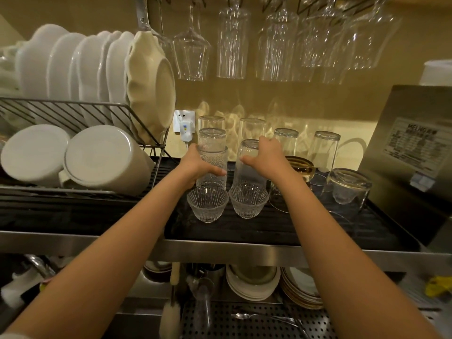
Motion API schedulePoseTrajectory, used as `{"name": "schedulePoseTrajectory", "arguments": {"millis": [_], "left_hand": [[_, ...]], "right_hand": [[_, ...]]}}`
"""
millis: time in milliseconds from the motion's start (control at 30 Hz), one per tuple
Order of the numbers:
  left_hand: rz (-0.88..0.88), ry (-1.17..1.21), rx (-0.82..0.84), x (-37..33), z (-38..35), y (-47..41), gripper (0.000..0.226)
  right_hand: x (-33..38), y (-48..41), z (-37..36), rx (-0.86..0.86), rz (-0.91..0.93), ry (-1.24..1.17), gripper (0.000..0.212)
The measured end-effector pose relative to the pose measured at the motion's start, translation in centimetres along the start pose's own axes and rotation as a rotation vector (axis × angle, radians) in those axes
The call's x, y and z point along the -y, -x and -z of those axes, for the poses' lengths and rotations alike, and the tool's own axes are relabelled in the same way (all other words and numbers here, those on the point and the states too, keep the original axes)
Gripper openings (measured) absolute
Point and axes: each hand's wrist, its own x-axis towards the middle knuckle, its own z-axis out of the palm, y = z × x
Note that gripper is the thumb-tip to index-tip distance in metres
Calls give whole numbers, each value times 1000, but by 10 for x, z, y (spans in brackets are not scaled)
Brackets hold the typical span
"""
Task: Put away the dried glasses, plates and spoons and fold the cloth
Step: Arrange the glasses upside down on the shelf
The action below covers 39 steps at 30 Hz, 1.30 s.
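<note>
At centre frame, a person's left hand (198,165) curls round the lower tumbler of a patterned 2-glass stack (212,140). The right hand (266,157) clasps the top of an upturned ribbed glass (249,177) just beside it. Both glasses stand on a black ridged tray (305,231), behind 2 small glass bowls (208,207). At upper left, white plates (73,64) fill a wire rack (73,111). At bottom centre lie spoons (256,316).

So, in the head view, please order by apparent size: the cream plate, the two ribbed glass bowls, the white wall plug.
1. cream plate
2. left ribbed bowl and right ribbed bowl, which look alike
3. white wall plug
</note>
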Motion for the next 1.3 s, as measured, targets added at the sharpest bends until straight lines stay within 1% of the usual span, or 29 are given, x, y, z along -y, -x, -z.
{"name": "schedulePoseTrajectory", "arguments": {"millis": [100, 300, 467, 567, 667, 733, 867, 1000, 1067, 1200, 1300], "left_hand": [[8, -36, 7, -3, 2, 1, 91], [-27, -96, -69, -5, 3, 7, 82], [-24, -105, -41, -8, 4, 10, 82], [-18, -161, -41, -11, 6, 15, 76], [-31, -210, -70, -15, 8, 22, 65], [-42, -274, -111, -20, 8, 29, 64], [-88, -365, -197, -28, 4, 49, 60], [-117, -369, -235, -35, -6, 68, 55], [-156, -321, -225, -40, -13, 75, 52], [-221, -215, -134, -50, -35, 89, 49], [-251, -157, -76, -59, -55, 94, 41]], "right_hand": [[1, 2, -1, -10, 0, -5, 65], [2, 4, 1, 11, -2, -23, 68], [4, 7, 1, 15, -8, -26, 71], [5, 11, 3, 43, -2, 15, 72], [5, 16, 7, 50, 22, 42, 66], [5, 21, 10, 37, 29, 43, 60], [5, 31, 20, -37, 37, 35, 39], [1, 44, 32, -116, 70, 30, 39], [-3, 51, 38, -167, 83, 13, 36], [-17, 62, 52, -229, 96, 35, 32], [-33, 67, 67, -255, 76, 83, 23]]}}
